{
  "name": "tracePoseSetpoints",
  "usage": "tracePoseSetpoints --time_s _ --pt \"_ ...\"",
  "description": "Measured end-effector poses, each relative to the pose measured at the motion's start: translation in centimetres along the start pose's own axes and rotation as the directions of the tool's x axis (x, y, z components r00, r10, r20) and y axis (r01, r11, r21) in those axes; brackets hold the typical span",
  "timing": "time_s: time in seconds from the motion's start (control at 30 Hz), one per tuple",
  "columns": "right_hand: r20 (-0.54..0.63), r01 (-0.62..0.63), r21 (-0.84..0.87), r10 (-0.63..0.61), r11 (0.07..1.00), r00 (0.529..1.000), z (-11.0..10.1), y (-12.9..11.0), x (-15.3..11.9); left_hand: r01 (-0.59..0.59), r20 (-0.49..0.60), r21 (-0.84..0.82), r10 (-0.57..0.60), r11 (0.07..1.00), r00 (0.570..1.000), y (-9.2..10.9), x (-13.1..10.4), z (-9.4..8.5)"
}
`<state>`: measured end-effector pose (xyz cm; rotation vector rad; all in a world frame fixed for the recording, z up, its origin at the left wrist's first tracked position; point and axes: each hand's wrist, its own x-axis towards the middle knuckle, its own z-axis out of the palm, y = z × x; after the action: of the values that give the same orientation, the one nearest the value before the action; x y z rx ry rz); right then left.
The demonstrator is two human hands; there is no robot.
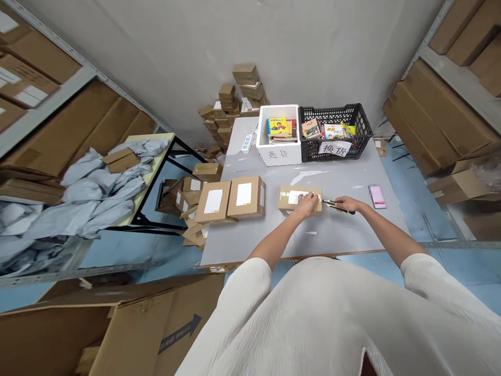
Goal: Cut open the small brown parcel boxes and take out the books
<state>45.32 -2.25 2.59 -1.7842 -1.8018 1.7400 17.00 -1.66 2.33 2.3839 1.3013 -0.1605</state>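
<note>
A small taped cardboard box [285, 204] with a white label lies on the grey table before me. My left hand [307, 204] rests on the right half of its top, fingers bent and pressed against the box over the label's edge. In my right hand [347, 204] is a black and yellow utility knife [331, 204]. Its front end points left and reaches the box's right end; whether the blade cuts into the tape is too small to tell.
Two labelled boxes [246, 197] sit at the table's left. Behind are a white bin [278, 155] and a black crate [359, 149], both holding books. A power strip [247, 143] lies left of the bin, a phone [377, 197] at right. Grey parcels [97, 183] cover a side table.
</note>
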Motion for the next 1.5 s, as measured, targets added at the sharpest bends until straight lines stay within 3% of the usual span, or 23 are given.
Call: tracePoseSetpoints --time_s 0.13,0.23,0.37,0.5,0.73,1.03,1.23,1.43,1.5 --pt "-0.096 -0.007 0.133 0.020 0.991 0.995 -0.5 0.3 -0.9 0.004 -0.093 -0.091 -0.013 0.996 0.996 -0.3 0.2 -0.4" --pt "-0.165 0.036 0.111 -0.018 0.993 0.986 -0.5 0.3 -1.6 0.050 -0.174 -0.136 -0.073 0.989 0.982 -0.6 0.9 -0.8" --pt "-0.237 0.126 -0.102 -0.147 0.987 0.960 0.0 0.4 -2.1 0.067 -0.171 -0.083 -0.080 0.994 0.982 -1.0 2.2 -0.8" --pt "-0.272 0.162 -0.392 -0.282 0.906 0.920 1.2 0.5 -2.3 0.080 -0.125 -0.009 -0.080 0.997 0.989 -1.2 3.1 -0.5" --pt "-0.257 0.113 -0.607 -0.329 0.787 0.909 2.5 0.8 -2.0 0.062 -0.150 -0.048 -0.069 0.997 0.986 -1.4 2.8 0.6" --pt "-0.310 0.085 -0.689 -0.398 0.720 0.863 4.1 2.2 -1.1 0.075 -0.211 -0.030 -0.079 0.997 0.974 -1.6 2.7 2.6" --pt "-0.344 0.083 -0.687 -0.424 0.722 0.838 4.9 2.7 -0.3 0.072 -0.221 -0.054 -0.082 0.996 0.972 -1.8 3.0 3.2" --pt "-0.480 0.030 -0.586 -0.378 0.809 0.791 3.2 4.2 -0.6 0.058 -0.200 -0.103 -0.078 0.993 0.977 -2.0 2.7 3.2" --pt "-0.476 0.034 -0.583 -0.375 0.811 0.795 2.5 4.5 -0.7 0.058 -0.200 -0.117 -0.080 0.991 0.977 -2.0 2.8 3.2"
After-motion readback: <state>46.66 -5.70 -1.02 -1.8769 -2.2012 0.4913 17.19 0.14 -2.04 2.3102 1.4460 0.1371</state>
